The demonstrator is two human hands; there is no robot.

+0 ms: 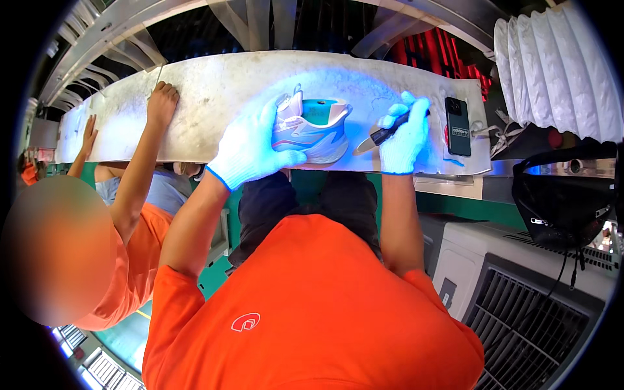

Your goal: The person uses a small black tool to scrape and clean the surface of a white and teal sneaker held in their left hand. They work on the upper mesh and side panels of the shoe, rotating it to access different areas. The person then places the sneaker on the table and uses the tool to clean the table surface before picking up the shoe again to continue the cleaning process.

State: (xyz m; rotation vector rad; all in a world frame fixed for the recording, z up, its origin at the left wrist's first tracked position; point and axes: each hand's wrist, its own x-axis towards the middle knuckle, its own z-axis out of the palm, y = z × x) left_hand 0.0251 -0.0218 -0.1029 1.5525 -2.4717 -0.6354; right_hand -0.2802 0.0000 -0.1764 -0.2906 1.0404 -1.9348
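Observation:
A pale blue and white sneaker (318,147) with a teal insole rests at the near edge of the bench (214,84), its heel toward the right. Wrapped round its front is my left hand (250,143) in a white knit glove, the thumb pressed low against the near side. To the right of the heel, my right hand (404,140), gloved the same way, grips a dark-handled knife (383,134). Its light-coloured pointed blade slants toward the shoe's heel and stays apart from it. Bluish light falls over both gloves and the shoe.
A dark phone (458,127) lies on the bench right of my right hand. Further right hang a white corrugated duct (552,71) and a black bag (565,195). At left, a co-worker's hand (162,101) rests on the bench. A grey vented machine (520,292) stands lower right.

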